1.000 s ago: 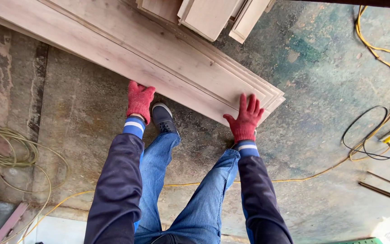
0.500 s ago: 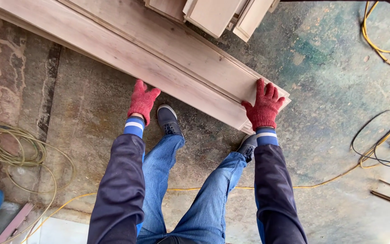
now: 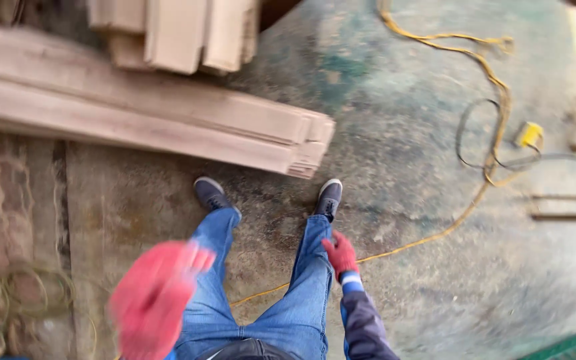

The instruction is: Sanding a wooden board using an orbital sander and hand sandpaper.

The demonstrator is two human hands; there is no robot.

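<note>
A stack of long pale wooden boards (image 3: 168, 123) lies flat on the concrete floor ahead of my shoes. Neither hand touches it. My left hand (image 3: 155, 303), in a red knitted glove, is a big motion blur low on the left, close to the camera and over my left thigh; its fingers cannot be made out. My right hand (image 3: 340, 255), also red-gloved, hangs beside my right thigh, loosely curled with the thumb apart and nothing in it. The whole view is blurred.
Shorter pale panels (image 3: 175, 33) are piled behind the boards. A yellow cable (image 3: 461, 213) and a black cable (image 3: 465, 137) snake across the floor on the right, near a small yellow object (image 3: 530, 135) and thin rods (image 3: 565, 207). A coiled hose (image 3: 28, 293) lies at left.
Both hands have come off the stacked boards and dropped back toward my body. The left one swings fast near the camera. The view has swung, and the boards now lie farther ahead.
</note>
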